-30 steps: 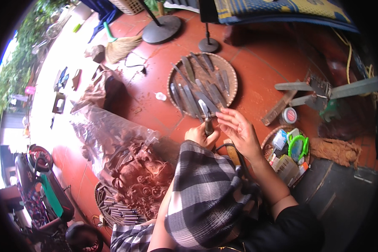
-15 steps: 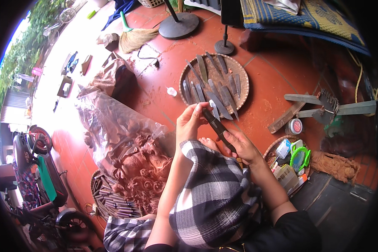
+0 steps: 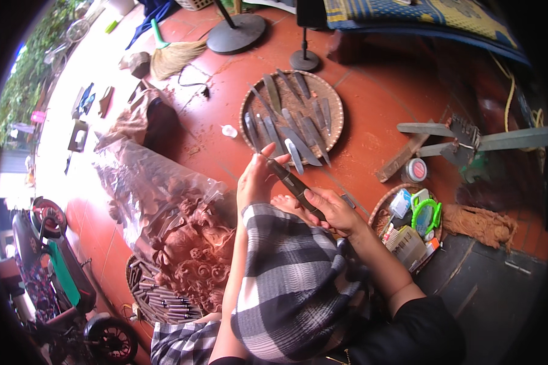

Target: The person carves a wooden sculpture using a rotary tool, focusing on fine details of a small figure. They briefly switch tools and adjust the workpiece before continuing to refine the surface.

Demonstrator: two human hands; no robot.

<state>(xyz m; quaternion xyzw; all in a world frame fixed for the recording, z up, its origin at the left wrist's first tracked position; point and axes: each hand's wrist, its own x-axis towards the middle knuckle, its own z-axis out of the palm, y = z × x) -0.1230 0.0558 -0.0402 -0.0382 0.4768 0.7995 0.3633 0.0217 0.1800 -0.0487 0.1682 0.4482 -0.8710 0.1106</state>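
A black flashlight-like cylinder [image 3: 291,182] lies slantwise in front of me, held near its lower end by my right hand [image 3: 333,210]. At its upper end is my left hand [image 3: 256,177], the fingers apart and close to the tip; whether they touch it I cannot make out. Just beyond, a round woven tray [image 3: 337,115] holds several dark flat blades [image 3: 272,92]. One pale blade [image 3: 294,156] reaches over its near rim. A black-and-white checked cloth [image 3: 298,274] covers my knee, below both hands.
To the left, a reddish carved wood piece [image 3: 195,243] lies partly under clear plastic, beside a basket of slim tools [image 3: 164,298]. On the right stand a basket of small items [image 3: 377,207], a round tin [image 3: 416,170] and a clamp-like stand [image 3: 463,141]. A straw broom [image 3: 173,58] lies farther off.
The view has shifted, so the surroundings sit farther left. My left fingers have loosened and spread at the cylinder's upper end; my right hand keeps its hold.
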